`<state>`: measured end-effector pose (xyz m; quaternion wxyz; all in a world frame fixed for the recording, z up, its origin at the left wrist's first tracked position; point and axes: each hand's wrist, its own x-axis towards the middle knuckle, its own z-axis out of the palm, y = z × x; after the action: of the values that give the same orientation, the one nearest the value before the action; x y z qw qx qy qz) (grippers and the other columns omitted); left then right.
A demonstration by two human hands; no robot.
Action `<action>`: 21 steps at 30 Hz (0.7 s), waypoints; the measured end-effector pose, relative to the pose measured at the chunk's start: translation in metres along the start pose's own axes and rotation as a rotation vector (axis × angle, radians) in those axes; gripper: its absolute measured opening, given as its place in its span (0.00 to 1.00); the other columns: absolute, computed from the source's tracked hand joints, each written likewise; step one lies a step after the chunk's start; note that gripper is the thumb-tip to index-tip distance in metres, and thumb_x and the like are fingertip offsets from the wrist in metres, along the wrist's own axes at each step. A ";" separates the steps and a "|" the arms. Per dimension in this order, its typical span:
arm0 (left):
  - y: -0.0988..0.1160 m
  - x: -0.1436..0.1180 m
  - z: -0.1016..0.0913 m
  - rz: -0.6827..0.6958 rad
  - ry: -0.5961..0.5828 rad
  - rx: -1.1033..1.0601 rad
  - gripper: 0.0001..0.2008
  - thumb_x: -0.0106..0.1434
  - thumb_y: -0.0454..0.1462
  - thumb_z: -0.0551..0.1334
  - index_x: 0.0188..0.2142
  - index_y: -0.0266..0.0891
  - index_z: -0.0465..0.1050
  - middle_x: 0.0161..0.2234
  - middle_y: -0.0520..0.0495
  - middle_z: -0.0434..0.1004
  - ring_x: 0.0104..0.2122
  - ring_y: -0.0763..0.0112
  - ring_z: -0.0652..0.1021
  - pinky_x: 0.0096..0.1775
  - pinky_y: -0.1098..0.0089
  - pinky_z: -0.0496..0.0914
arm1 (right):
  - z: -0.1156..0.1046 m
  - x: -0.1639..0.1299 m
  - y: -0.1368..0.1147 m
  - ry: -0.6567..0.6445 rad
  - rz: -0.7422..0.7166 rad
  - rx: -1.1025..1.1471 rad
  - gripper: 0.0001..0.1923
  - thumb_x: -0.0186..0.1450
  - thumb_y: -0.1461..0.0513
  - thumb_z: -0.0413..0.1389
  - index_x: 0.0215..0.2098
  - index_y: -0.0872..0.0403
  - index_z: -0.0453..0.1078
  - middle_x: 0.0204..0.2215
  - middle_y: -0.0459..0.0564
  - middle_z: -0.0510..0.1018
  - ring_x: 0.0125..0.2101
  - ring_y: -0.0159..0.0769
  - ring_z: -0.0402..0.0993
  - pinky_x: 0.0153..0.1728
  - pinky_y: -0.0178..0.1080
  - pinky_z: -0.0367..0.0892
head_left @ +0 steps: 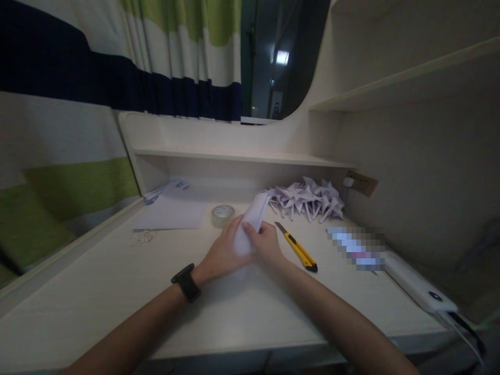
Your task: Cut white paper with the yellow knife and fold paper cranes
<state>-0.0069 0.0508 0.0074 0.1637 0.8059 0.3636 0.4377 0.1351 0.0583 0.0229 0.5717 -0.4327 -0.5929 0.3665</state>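
Between my hands is a sheet of white paper [255, 212], bent over into a narrow folded or rolled shape and raised off the desk. My left hand [223, 253] grips its left side, with a black watch on that wrist. My right hand [267, 244] pinches the paper from the right, thumb on its face. The lower part of the sheet is partly hidden by my hands. Just right of my right hand lies a yellow utility knife [299, 250] with its blade out. A roll of clear tape [222, 214] sits behind my left hand.
White paper pinwheels [307, 198] are heaped at the back right. A stack of paper [175, 208] lies back left, with small pale scraps [143, 238] before it. On the right are a blurred-out phone-like object [355, 248] and a white power strip [417, 284] with cables. A low shelf [242, 156] spans the back.
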 end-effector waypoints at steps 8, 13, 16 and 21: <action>0.000 0.003 -0.007 -0.106 0.080 -0.242 0.47 0.51 0.45 0.70 0.65 0.37 0.47 0.63 0.35 0.55 0.61 0.49 0.61 0.60 0.53 0.57 | -0.007 0.008 0.005 -0.176 -0.045 0.110 0.31 0.52 0.35 0.54 0.20 0.54 0.63 0.18 0.43 0.63 0.21 0.30 0.60 0.21 0.33 0.59; 0.004 0.004 -0.022 -0.268 0.079 -0.699 0.36 0.58 0.44 0.63 0.62 0.38 0.52 0.56 0.38 0.68 0.51 0.51 0.73 0.48 0.58 0.70 | -0.024 0.021 0.001 -0.220 0.031 0.186 0.28 0.53 0.38 0.58 0.22 0.54 0.65 0.19 0.44 0.66 0.21 0.30 0.62 0.26 0.34 0.63; -0.001 0.007 -0.038 -0.367 0.169 -0.813 0.28 0.57 0.43 0.61 0.56 0.36 0.63 0.50 0.41 0.74 0.44 0.54 0.77 0.42 0.61 0.72 | -0.042 0.034 -0.002 -0.202 0.064 0.257 0.25 0.53 0.41 0.60 0.22 0.54 0.67 0.20 0.44 0.69 0.21 0.30 0.62 0.24 0.34 0.60; -0.017 0.014 -0.065 -0.474 0.153 -0.821 0.19 0.55 0.42 0.63 0.44 0.34 0.73 0.39 0.42 0.80 0.34 0.59 0.78 0.35 0.64 0.72 | -0.071 0.045 -0.012 -0.193 0.159 0.334 0.22 0.49 0.45 0.65 0.27 0.54 0.71 0.25 0.47 0.75 0.25 0.34 0.68 0.28 0.35 0.63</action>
<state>-0.0628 0.0688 0.0422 0.5363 0.5350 0.3455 0.5539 0.2055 0.0920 0.0559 0.5455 -0.3404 -0.5397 0.5434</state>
